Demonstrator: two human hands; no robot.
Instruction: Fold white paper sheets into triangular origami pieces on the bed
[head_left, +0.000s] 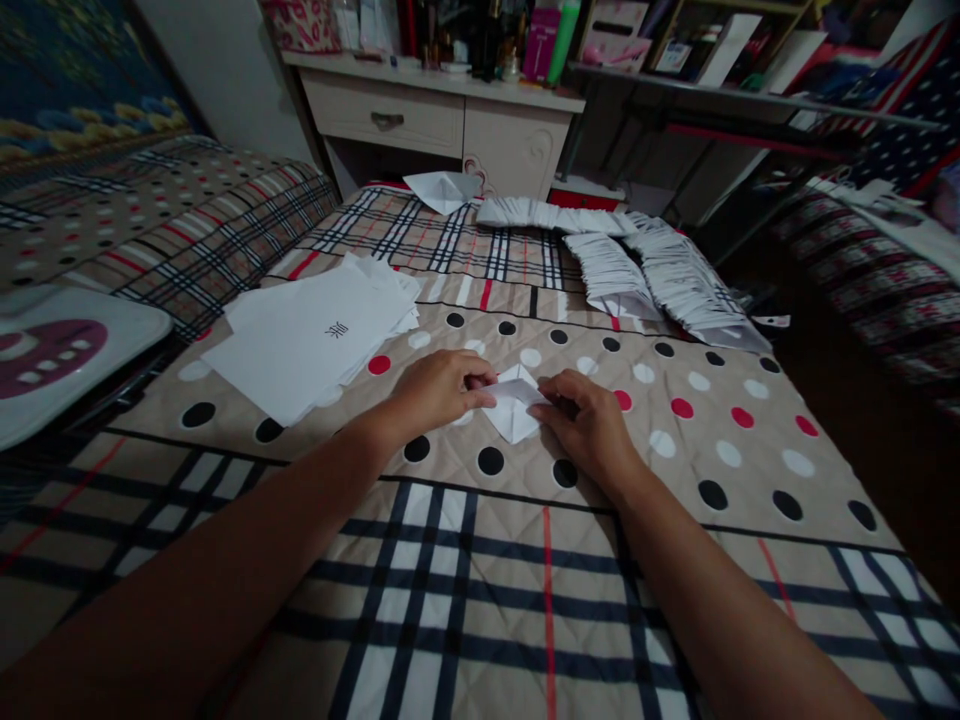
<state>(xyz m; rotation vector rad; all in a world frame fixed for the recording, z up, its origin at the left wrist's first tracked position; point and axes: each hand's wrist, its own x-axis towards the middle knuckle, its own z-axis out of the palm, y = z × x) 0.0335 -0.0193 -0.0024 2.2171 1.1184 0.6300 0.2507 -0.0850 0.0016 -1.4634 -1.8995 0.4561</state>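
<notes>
A small folded white paper piece (514, 408) lies on the dotted part of the quilt (697, 440) in front of me. My left hand (439, 388) pinches its left edge with closed fingers. My right hand (585, 420) grips its right edge, fingers curled on the fold. To the left lies a stack of flat white sheets (311, 335), the top one carrying a small black mark. Behind, long overlapping rows of finished folded papers (652, 275) run across the quilt, and one larger folded paper shape (444, 190) sits at the far edge.
A cream dresser (450, 125) with a drawer stands beyond the bed, bottles and boxes on top. A shelf with boxes is at the back right. A white and maroon pad (52, 355) lies at the left. Dark floor runs along the right bed edge.
</notes>
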